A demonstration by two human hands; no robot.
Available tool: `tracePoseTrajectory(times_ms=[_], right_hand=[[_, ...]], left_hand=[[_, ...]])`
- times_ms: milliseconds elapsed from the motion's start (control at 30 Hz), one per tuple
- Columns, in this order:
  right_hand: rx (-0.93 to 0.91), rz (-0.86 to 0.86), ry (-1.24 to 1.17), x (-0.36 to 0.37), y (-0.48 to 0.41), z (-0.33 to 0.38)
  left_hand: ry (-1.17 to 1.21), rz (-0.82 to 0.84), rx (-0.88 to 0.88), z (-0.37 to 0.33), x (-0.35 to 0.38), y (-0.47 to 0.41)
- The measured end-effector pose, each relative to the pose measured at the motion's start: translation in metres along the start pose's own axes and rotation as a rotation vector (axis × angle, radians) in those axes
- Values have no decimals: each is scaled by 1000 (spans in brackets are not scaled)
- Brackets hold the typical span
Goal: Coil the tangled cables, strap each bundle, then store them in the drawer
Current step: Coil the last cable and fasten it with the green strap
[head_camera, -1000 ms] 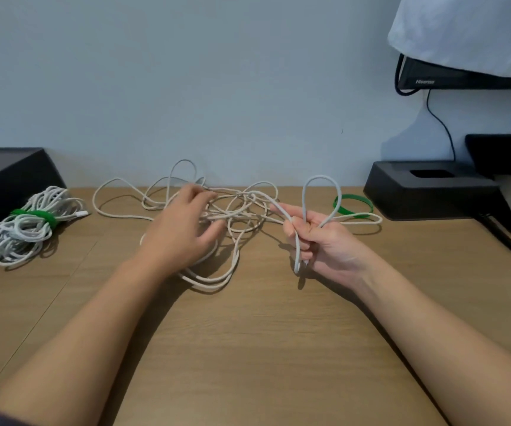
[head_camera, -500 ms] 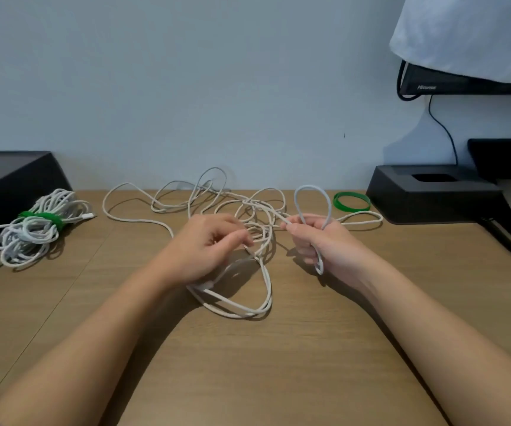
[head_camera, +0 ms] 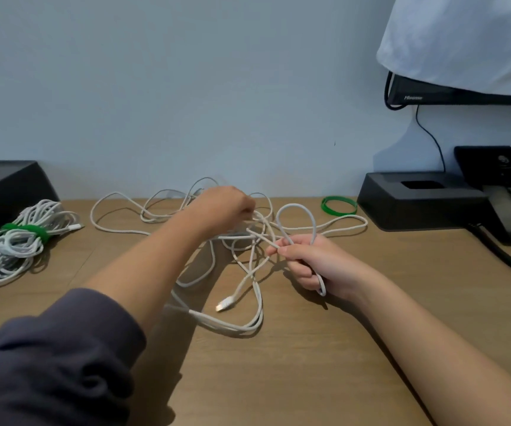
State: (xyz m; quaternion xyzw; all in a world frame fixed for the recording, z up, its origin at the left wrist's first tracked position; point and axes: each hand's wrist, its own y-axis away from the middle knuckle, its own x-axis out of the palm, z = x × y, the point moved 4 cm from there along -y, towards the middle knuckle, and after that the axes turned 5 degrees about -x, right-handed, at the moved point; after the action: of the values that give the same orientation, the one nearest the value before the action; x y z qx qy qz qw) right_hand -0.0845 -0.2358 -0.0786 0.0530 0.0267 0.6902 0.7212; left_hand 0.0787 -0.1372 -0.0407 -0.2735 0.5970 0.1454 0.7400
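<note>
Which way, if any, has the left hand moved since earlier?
Yes. The left hand has reached away toward the wall, now level with the loose green strap at the back of the desk.

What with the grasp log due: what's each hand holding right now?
Left hand: pinching strands of the tangled cable.
Right hand: gripping a loop of that cable.

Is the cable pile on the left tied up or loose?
Tied up: a green strap wraps round the middle of the coiled bundle, holding its loops together.
</note>
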Motion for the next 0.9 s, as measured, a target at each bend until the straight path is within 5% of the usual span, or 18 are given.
tracePoseTrajectory(times_ms=[100,367,533,767,900], right_hand=[[15,-74,7,-9,-1,2],[15,-228,61,-18,-1,-2],[10,-200,-49,-9,-4,-5],[-64,-97,-52,4,-4,-6],[-109,-62,28,5,-4,-3]], left_hand=[[237,-144,-316,24,-9,9],[1216,-172,-863,54,2,56],[966,-104,-909,70,13,83],[-4,-61,-824,56,-16,94],[244,-341,-431,17,-48,79]])
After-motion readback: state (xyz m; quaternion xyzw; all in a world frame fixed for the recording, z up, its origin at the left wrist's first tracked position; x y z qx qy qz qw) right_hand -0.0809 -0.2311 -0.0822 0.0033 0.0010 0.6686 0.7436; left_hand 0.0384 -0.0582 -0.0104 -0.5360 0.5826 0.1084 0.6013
